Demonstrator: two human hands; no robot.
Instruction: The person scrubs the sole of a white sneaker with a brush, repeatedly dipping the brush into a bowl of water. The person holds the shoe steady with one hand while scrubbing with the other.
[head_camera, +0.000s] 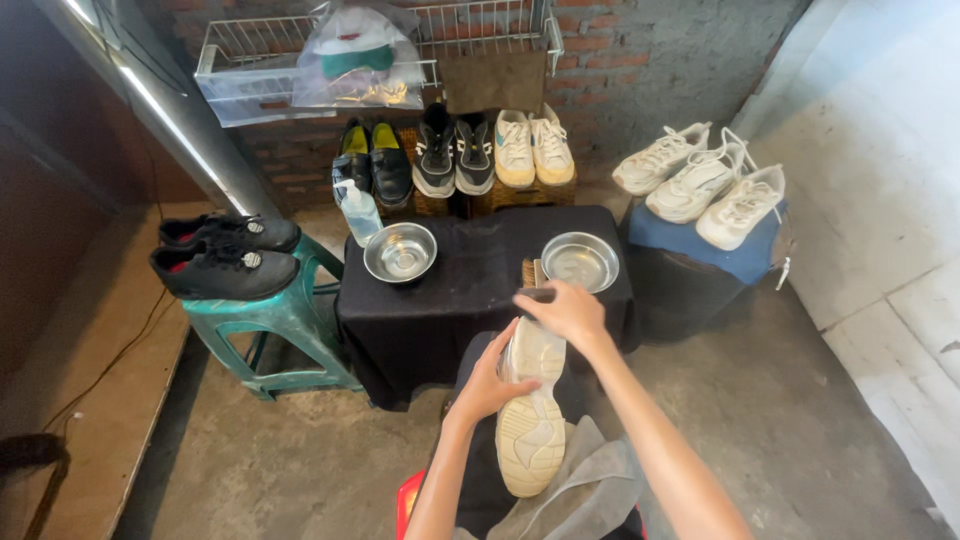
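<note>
We steady the white rubber-soled sneaker (530, 420), sole up over the grey cloth (590, 490) on our lap, left hand (490, 385) clasping its side, right hand (567, 310) closed on a dark brush at the toe, favouring short strokes.

A small table draped in black cloth (470, 290) sits at the centre, carrying two steel bowls: one (400, 252) at its ten o'clock corner, the other (580, 261) at two o'clock. A clear plastic bottle (358, 208) stands just beside the first bowl, at its eleven o'clock. At nine o'clock from the table a green plastic stool (285, 322) bears a pair of black shoes (228, 255). At twelve o'clock, against the brick wall (640, 60), stand dark shoes with yellow insoles (374, 160), black-and-grey trainers (454, 152) and cream trainers (533, 147). At two o'clock three white trainers (700, 182) rest on a blue cloth (700, 248). A wire rack (260, 45) hangs above, holding a plastic bag (358, 60).
</note>
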